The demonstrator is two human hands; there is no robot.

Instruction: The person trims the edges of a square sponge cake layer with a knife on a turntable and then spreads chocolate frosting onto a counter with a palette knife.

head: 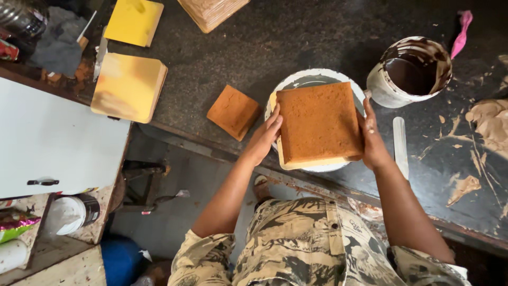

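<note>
Both hands, left (263,139) and right (373,142), gripping flat square sponge cake (319,123), edges slightly askew.

Bare forearms, camouflage-print short-sleeved shirt, matching patterned trousers

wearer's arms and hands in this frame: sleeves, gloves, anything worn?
Both forearms are bare: no gloves, watch or rings visible on the left hand or the right hand. The right hand carries a few pale smears near the fingers. Short sleeves end about the elbows, in a beige fabric with a dark camouflage-like print, matching the garment below.
</note>
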